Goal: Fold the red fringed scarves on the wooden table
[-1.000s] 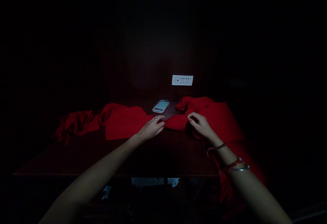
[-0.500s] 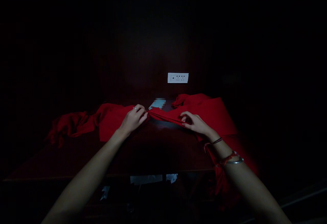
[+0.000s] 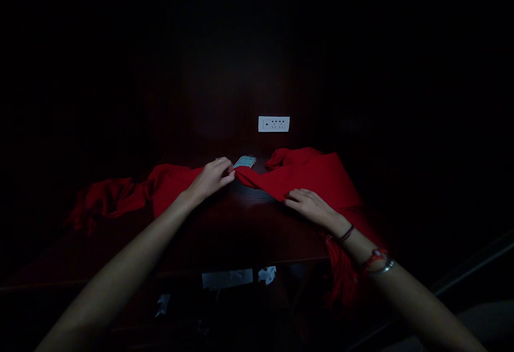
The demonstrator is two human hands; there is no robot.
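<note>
A long red cloth (image 3: 317, 173) lies across the dark table, bunched at the left and hanging over the front edge at the right. My left hand (image 3: 219, 174), with a ring on one finger, pinches the cloth near the middle, where it narrows. My right hand (image 3: 303, 202) is at the cloth's near edge, right of the middle, palm down, fingers curled onto the fabric. Between the hands the cloth runs as a twisted, slanting strip. Just behind my left hand lies a phone (image 3: 244, 162) with a lit screen.
A white socket plate (image 3: 273, 124) is on the dark wall behind the table. Under the table's front edge (image 3: 180, 273) are pale papers (image 3: 227, 278). A pale diagonal edge shows at the lower right. The surroundings are very dark.
My right hand has moved a little nearer to me and turned palm down. The cloth strip between the hands has widened at the right. The view has shifted slightly.
</note>
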